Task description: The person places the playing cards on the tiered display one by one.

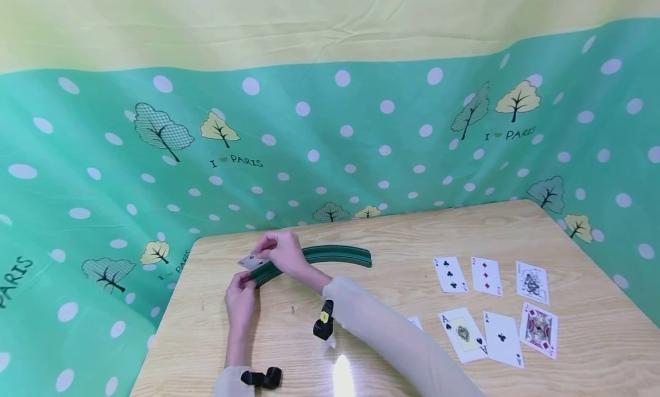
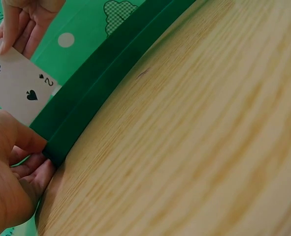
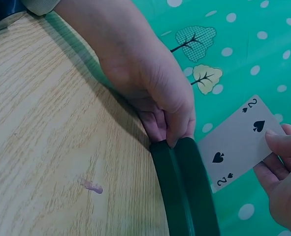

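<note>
A long, curved green card holder [image 1: 337, 252] stands on the wooden table toward its far left side. Its left end is pinched between the thumb and fingers of my left hand [image 1: 240, 297], seen close up in the left wrist view. My right hand [image 1: 286, 254] pinches a two of spades [image 3: 236, 145] by one edge, thumb on its face. That card is tilted behind the holder's left part, its opposite edge right at the holder's back rim. In the head view my right hand partly covers both holder and card.
Face-up cards lie in two rows at the table's right, among them a three of clubs [image 1: 450, 275], a three of diamonds [image 1: 486, 276] and a jack of diamonds [image 1: 538, 330]. My right sleeve [image 1: 392, 328] partly hides another card [image 1: 415, 322]. A dotted green cloth [image 1: 361, 156] hangs behind.
</note>
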Demonstrator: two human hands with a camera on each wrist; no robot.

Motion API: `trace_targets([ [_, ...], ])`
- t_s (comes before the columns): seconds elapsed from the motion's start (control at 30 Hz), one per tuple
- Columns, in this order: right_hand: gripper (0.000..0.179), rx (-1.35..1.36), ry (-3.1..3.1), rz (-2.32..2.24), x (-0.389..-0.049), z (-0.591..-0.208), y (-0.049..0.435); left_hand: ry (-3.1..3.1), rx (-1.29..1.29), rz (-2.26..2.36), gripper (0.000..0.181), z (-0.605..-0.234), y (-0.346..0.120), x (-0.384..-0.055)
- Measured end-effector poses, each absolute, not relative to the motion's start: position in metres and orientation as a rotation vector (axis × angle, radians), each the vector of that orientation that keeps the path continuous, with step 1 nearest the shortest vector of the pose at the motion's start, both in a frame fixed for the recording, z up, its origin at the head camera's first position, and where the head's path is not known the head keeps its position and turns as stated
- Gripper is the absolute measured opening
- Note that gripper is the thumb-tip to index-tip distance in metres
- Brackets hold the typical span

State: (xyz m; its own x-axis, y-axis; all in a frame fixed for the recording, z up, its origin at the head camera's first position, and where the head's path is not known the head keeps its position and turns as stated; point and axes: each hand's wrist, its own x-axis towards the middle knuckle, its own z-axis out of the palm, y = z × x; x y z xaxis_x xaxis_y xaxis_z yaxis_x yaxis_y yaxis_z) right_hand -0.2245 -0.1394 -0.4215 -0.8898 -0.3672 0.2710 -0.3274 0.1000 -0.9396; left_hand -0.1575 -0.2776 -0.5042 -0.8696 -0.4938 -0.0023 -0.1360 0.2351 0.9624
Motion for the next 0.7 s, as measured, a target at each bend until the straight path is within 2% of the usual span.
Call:
trace_targets([
  [0.53, 0.01, -0.634, 2.269, -1.995, -0.231, -0.436, -0.137, -2.212, 0.589, -1.668, 0.029, -0.503, -0.277, -0.157],
  [0.7, 0.027, -0.659, 2.318, -1.936, -0.228, -0.432, -0.125, -2.227, 0.592, -1.677, 0.029, -0.504, -0.278, -0.157],
])
